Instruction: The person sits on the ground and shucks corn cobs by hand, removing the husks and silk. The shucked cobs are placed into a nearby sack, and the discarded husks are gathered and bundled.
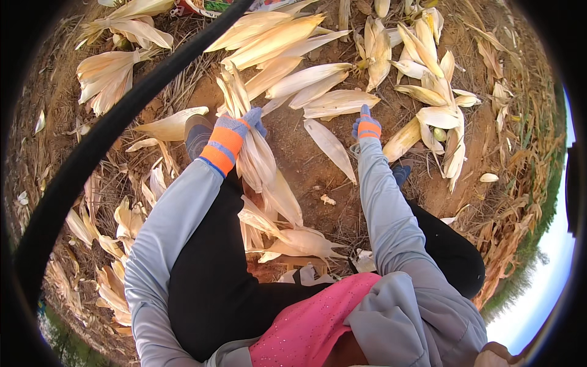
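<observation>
A bundle of dry corn husks (254, 158) is gripped about its middle in my left hand (238, 130), which wears a grey and orange knit glove; the husk ends stick out above and below the fist. My right hand (367, 125), gloved the same way, is at the lower right end of a loose pale husk (341, 104) on the soil. Its index finger points at the husk's edge; whether it touches or holds the husk cannot be told. A single husk (331, 146) lies between my hands. More husks (275, 41) are spread beyond them.
Unhusked or partly husked corn ears (440, 101) lie piled at the right. Tied husk bundles (110, 75) rest at the upper left, and another husk bundle (298, 241) lies between my legs. A printed bag (206, 5) shows at the top edge. A dark strap (114, 110) crosses the left side.
</observation>
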The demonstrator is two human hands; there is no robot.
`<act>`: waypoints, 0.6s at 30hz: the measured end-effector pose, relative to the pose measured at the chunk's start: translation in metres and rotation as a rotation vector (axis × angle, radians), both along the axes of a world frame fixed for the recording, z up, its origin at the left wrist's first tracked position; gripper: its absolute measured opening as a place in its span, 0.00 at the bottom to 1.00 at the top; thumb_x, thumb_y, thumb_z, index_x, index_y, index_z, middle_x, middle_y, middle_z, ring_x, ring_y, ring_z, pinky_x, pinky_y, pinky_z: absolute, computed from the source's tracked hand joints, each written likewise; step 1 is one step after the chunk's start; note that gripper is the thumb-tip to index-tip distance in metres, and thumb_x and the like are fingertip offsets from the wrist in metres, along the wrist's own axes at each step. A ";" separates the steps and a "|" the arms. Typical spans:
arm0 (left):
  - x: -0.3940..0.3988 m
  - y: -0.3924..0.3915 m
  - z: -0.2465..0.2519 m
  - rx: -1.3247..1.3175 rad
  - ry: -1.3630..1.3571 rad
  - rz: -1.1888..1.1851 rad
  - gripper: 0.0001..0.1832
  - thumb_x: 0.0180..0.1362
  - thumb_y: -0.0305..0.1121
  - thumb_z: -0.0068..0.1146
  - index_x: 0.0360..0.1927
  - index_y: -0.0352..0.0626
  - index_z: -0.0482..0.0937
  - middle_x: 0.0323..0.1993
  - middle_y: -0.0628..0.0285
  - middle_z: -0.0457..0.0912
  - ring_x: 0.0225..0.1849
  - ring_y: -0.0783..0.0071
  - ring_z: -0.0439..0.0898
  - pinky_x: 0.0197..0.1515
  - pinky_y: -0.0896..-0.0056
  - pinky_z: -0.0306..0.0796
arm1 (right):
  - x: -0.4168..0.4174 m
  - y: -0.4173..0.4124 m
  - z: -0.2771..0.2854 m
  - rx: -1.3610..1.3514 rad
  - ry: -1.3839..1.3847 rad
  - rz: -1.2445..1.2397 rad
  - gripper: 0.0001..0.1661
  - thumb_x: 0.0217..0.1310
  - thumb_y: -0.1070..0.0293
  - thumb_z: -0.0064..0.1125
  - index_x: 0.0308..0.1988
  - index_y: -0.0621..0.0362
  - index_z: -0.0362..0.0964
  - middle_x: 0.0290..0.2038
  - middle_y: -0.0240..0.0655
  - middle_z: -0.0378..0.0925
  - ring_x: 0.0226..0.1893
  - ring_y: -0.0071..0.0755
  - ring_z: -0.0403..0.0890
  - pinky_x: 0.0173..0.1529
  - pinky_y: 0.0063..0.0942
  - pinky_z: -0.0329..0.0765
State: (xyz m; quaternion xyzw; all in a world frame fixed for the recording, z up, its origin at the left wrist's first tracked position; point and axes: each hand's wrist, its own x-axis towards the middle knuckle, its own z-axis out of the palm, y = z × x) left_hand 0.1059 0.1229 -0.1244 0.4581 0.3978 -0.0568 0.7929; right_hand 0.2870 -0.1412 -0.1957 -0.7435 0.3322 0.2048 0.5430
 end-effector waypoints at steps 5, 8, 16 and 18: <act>-0.001 -0.001 -0.001 0.062 0.006 -0.092 0.13 0.50 0.37 0.55 0.18 0.38 0.72 0.16 0.58 0.74 0.19 0.67 0.74 0.23 0.68 0.70 | 0.040 -0.017 -0.009 -0.187 0.130 0.255 0.22 0.47 0.49 0.59 0.32 0.55 0.68 0.19 0.28 0.67 0.14 0.23 0.68 0.15 0.22 0.63; 0.000 -0.002 -0.001 0.080 0.014 -0.100 0.13 0.50 0.37 0.55 0.18 0.37 0.73 0.16 0.57 0.74 0.19 0.66 0.75 0.24 0.67 0.70 | 0.043 -0.037 -0.012 -0.207 0.060 0.466 0.13 0.51 0.59 0.55 0.37 0.51 0.69 0.22 0.28 0.70 0.14 0.22 0.67 0.15 0.19 0.62; 0.003 -0.006 0.005 -0.006 0.006 -0.034 0.12 0.50 0.37 0.55 0.21 0.38 0.75 0.16 0.60 0.75 0.20 0.70 0.75 0.23 0.71 0.69 | 0.027 -0.042 0.067 0.752 -0.047 0.849 0.11 0.55 0.68 0.47 0.40 0.51 0.71 0.37 0.32 0.75 0.37 0.24 0.74 0.40 0.23 0.71; 0.007 -0.008 0.010 0.194 0.008 -0.251 0.12 0.50 0.38 0.56 0.22 0.38 0.76 0.16 0.61 0.76 0.19 0.73 0.75 0.22 0.73 0.69 | 0.023 -0.033 0.060 0.435 -0.096 1.116 0.12 0.56 0.70 0.47 0.41 0.57 0.71 0.40 0.34 0.75 0.40 0.25 0.73 0.47 0.26 0.69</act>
